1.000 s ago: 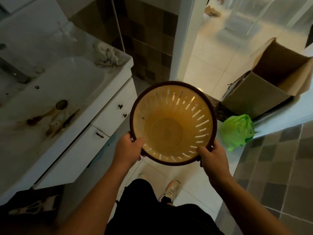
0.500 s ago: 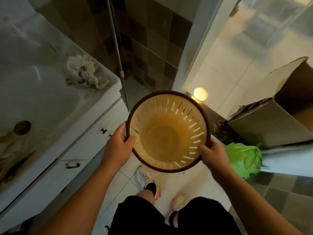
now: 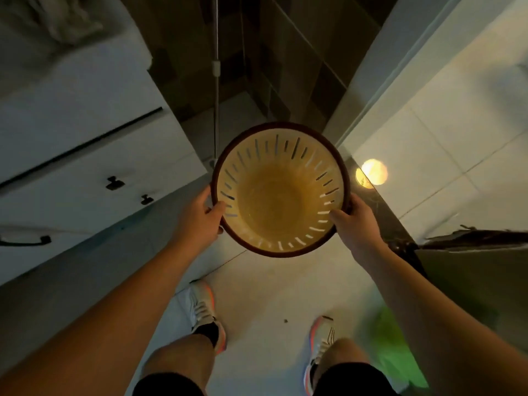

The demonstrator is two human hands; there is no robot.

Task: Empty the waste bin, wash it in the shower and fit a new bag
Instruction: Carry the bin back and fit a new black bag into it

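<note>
We hold the waste bin (image 3: 281,192) out in front of us over the white floor (image 3: 265,284), its mouth facing up toward us and nothing inside. Our left hand (image 3: 200,221) grips the bin's dark rim on its left side, thumb hooked over the edge into the slotted cream wall, the other fingers curled underneath. Our right hand (image 3: 354,224) grips the rim on the opposite side the same way. Left of the bin stands the white vanity cabinet (image 3: 94,167) with its dark drawer knobs. Beyond the bin a thin metal pole (image 3: 217,90) rises against the dark tiled wall. Below the bin our two sneakers (image 3: 204,310) stand on the floor, and a blurred green bag (image 3: 397,347) lies to the bin's lower right, beside our right leg.
</note>
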